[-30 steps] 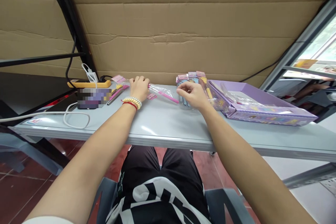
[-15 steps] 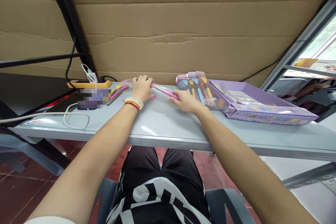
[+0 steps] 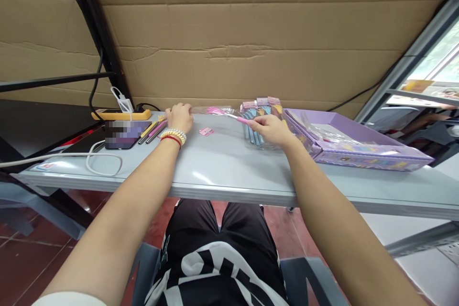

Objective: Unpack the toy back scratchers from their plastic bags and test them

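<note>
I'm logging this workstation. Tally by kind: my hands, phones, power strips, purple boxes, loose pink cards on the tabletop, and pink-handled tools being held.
Left hand and right hand: 2
Phone: 1
Power strip: 1
Purple box: 1
Loose pink card: 1
Pink-handled tool: 1
Total: 7

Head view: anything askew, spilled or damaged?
Two minor things. A small pink card lies loose and askew on the desk, separate from the clear packets. The cardboard behind has a ragged, roughly horizontal crease, like a buckle. No spill shows.
</note>
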A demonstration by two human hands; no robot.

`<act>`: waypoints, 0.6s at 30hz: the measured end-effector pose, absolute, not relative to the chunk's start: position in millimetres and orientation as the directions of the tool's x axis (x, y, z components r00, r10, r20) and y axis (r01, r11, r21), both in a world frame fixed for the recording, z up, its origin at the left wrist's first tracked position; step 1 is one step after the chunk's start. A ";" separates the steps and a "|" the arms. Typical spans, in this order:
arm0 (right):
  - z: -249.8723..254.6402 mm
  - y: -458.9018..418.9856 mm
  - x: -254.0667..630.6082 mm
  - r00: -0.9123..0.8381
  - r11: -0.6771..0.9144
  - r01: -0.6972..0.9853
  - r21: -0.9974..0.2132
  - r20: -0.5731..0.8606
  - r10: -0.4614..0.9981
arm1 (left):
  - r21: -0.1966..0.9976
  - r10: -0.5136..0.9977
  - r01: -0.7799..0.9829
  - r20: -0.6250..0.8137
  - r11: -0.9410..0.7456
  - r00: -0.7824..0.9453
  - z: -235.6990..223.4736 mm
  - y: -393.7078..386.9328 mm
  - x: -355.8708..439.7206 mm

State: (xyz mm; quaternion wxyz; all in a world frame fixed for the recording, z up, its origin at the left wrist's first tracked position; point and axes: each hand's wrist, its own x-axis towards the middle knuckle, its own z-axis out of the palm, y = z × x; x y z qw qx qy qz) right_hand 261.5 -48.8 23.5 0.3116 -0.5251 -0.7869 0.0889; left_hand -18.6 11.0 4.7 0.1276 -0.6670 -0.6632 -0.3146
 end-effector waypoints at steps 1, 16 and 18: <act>24.5 -48.5 264.3 -0.234 0.427 0.763 -0.486 0.408 0.882 | 0.278 0.800 0.959 0.587 -0.055 -0.124 4.8 12.1 -24.0; 16.7 -49.2 234.4 -0.107 0.264 0.234 -0.936 0.245 0.964 | -0.128 0.430 0.665 0.670 -0.736 0.605 3.4 -8.3 43.4; 14.8 -52.1 231.8 -0.187 0.275 0.255 -0.927 0.232 0.955 | -0.159 0.403 0.642 0.661 -0.750 0.634 3.2 -12.5 48.9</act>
